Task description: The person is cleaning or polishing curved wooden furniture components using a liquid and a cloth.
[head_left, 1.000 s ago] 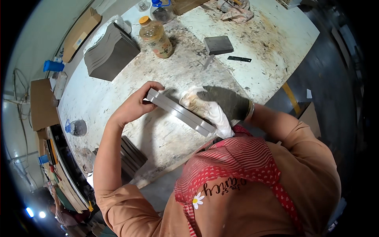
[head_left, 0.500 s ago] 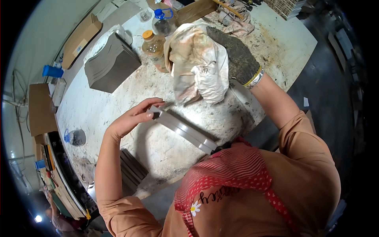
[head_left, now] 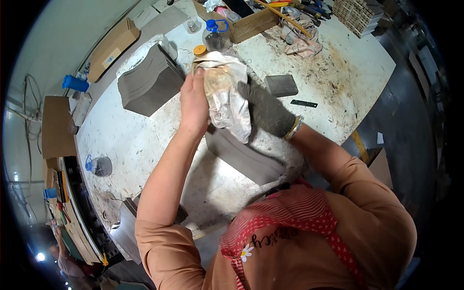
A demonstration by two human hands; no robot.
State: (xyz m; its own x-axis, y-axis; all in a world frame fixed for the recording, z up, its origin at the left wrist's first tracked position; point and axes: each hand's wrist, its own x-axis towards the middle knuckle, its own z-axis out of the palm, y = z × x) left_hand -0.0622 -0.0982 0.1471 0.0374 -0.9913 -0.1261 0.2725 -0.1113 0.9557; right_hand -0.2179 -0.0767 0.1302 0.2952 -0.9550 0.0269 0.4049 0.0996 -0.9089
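Observation:
A stained white cloth (head_left: pixel 224 92) is bunched between both my hands above the table. My bare left hand (head_left: pixel 195 104) grips its left side, thumb up along the edge. On the other side, my right hand (head_left: pixel 270 111), in a dark, dirty work glove, presses its fingers against the cloth. Just below the cloth, close to my body, a long dark-grey panel (head_left: pixel 246 157) lies on the table; its upper left end is partly hidden by the cloth. Behind the cloth, only the orange cap (head_left: pixel 199 50) of a bottle shows clearly.
Left of my hands stands a stack of wavy-edged grey boards (head_left: pixel 151 82). A grey block (head_left: pixel 281 85) and a small black strip (head_left: pixel 304 103) lie to the right. Farther back are a blue-capped jug (head_left: pixel 216 36) and a wooden box (head_left: pixel 253 28). Another clear jug (head_left: pixel 100 166) is at left.
My left hand has left the panel's end and taken hold of the cloth. My right hand has moved down and left with the cloth. The panel now shows a matte grey face instead of its shiny edge.

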